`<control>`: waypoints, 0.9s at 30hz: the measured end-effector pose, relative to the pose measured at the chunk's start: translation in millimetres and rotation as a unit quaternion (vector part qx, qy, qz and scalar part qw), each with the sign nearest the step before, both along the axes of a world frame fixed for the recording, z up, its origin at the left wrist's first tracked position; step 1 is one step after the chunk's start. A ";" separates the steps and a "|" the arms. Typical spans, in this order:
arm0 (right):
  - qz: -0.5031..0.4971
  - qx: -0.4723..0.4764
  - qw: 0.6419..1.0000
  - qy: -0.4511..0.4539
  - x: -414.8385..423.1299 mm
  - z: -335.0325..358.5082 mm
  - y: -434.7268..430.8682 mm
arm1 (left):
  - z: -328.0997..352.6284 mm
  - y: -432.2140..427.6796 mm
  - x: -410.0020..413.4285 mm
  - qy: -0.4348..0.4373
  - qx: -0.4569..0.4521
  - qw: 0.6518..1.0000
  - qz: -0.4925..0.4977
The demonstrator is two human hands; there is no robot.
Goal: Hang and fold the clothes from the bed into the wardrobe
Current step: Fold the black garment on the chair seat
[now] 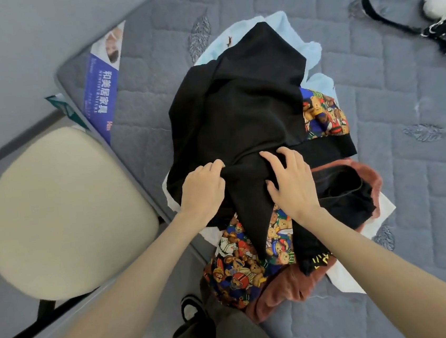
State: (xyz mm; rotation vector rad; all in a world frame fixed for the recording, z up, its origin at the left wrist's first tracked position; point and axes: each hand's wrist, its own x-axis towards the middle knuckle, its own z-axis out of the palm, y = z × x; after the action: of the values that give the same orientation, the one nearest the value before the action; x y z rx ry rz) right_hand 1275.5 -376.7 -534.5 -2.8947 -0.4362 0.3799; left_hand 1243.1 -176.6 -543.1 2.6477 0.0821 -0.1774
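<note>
A pile of clothes lies on the grey quilted mattress. On top is a black garment. Under it are a bear-print garment, a rust-brown fleece piece, a light blue cloth and a white piece. My left hand grips a bunched fold of the black garment at its near edge. My right hand rests on the same garment just to the right, fingers bent and spread on the cloth. The wardrobe is out of view.
A cream cushioned chair stands left of the bed, close to the mattress corner. A black bag with straps and a white pompom lies at the mattress's far right. My dark trouser leg is at the bed's near edge.
</note>
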 end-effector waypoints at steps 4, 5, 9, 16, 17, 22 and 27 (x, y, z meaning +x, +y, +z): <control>-0.010 0.051 0.998 -0.037 7.3 23.4 14.7 | 44.4 17.8 -2.6 -0.047 -0.012 0.999 0.011; -0.018 0.068 0.997 -0.042 9.2 30.7 17.4 | 56.3 23.1 -4.6 -0.051 -0.006 0.998 0.021; -0.056 0.107 0.992 -0.028 11.2 61.8 26.0 | 107.0 57.7 -20.8 -0.081 -0.030 0.994 0.073; 0.019 0.216 0.976 0.018 1.8 128.2 74.8 | 182.9 134.9 -85.7 -0.039 0.056 0.998 0.017; 0.038 0.214 0.976 0.031 0.9 140.8 84.8 | 190.2 145.3 -98.1 -0.033 0.064 0.997 0.039; 0.195 0.206 0.940 0.187 -15.1 198.3 138.7 | 210.4 209.9 -163.6 0.046 0.113 0.983 0.133; 0.367 -0.046 0.893 0.257 -50.2 219.6 203.9 | 212.4 255.0 -226.5 0.180 0.169 0.960 0.129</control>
State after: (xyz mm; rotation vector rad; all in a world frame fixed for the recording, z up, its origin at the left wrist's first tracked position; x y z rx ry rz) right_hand 1225.2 -172.8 -314.8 -2.4314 -1.4174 1.2549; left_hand 1016.6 78.5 -330.6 2.8704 0.6268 -0.6035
